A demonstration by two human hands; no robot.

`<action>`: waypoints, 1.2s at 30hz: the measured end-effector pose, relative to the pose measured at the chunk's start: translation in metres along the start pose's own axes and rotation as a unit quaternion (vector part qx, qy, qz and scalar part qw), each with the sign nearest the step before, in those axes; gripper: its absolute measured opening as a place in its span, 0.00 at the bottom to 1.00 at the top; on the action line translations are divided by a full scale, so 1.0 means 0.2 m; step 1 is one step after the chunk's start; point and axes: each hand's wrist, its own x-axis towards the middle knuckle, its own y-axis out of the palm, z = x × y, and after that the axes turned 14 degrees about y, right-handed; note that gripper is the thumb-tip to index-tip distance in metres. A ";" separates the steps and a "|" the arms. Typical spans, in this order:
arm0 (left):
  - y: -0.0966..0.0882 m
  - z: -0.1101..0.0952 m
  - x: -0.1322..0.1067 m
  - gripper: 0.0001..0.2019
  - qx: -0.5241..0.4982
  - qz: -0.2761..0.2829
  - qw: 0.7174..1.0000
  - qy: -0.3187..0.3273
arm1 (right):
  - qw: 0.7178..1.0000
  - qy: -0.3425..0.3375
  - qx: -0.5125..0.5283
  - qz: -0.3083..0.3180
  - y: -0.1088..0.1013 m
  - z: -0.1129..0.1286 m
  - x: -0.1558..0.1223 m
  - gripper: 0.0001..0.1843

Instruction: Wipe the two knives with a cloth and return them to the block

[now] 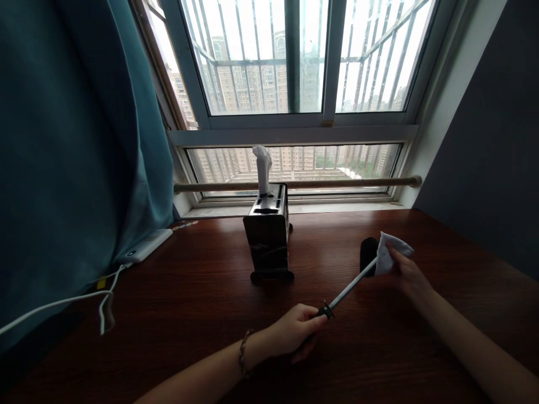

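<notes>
Low in the frame, my left hand (290, 334) curls tight around the handle of one sharpening steel (351, 287), angling it up-right so my right hand (406, 272) can pinch one white tissue (389, 255) around its tip. One dark box (269, 235) stands centre, one tissue poking out.

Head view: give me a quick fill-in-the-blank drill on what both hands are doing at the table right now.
1. The left hand grips the ____ of the sharpening rod.
2. The right hand pinches a white ____ around the rod's far end.
3. A white tissue sticks up from the dark holder standing on the wooden ____.

Missing words: handle; tissue; table
</notes>
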 end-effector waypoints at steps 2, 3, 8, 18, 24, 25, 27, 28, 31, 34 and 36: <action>0.00 0.00 0.00 0.19 -0.005 0.001 1.000 0.000 | 1.000 0.000 0.001 0.008 0.00 0.00 -0.01 0.09; 0.00 0.00 0.00 0.18 -0.007 0.002 1.000 0.001 | 1.000 -0.001 -0.001 0.013 0.00 0.00 -0.01 0.09; 0.00 0.01 0.00 0.18 -0.006 0.004 1.000 0.000 | 0.999 -0.010 -0.023 0.031 -0.02 0.00 0.00 0.07; 0.00 0.00 0.00 0.18 0.009 0.005 1.000 -0.003 | 0.998 -0.019 -0.063 0.018 -0.02 0.00 0.01 0.03; 0.00 0.00 0.01 0.18 0.012 0.002 1.000 -0.010 | 0.998 -0.027 -0.061 0.005 -0.03 -0.01 0.04 0.03; 0.00 0.00 0.01 0.18 0.013 0.001 1.000 -0.013 | 0.997 -0.036 -0.065 0.003 -0.03 -0.02 0.04 0.04; 0.01 0.00 0.01 0.18 0.016 -0.003 1.000 -0.013 | 0.995 -0.066 -0.077 -0.011 -0.03 -0.03 0.03 0.08; 0.01 0.00 0.01 0.18 0.018 -0.004 1.000 -0.010 | 0.993 -0.084 -0.082 -0.021 -0.02 -0.03 0.03 0.10; 0.01 0.00 0.01 0.18 0.017 -0.002 1.000 -0.006 | 0.988 -0.120 -0.086 -0.052 -0.01 -0.04 0.01 0.12; 0.01 0.01 0.01 0.18 0.016 -0.003 1.000 -0.006 | 0.989 -0.102 -0.079 -0.069 -0.01 -0.03 0.00 0.12; 0.01 0.01 0.01 0.19 0.014 -0.001 1.000 -0.005 | 0.992 -0.070 -0.080 -0.062 -0.01 -0.02 0.00 0.12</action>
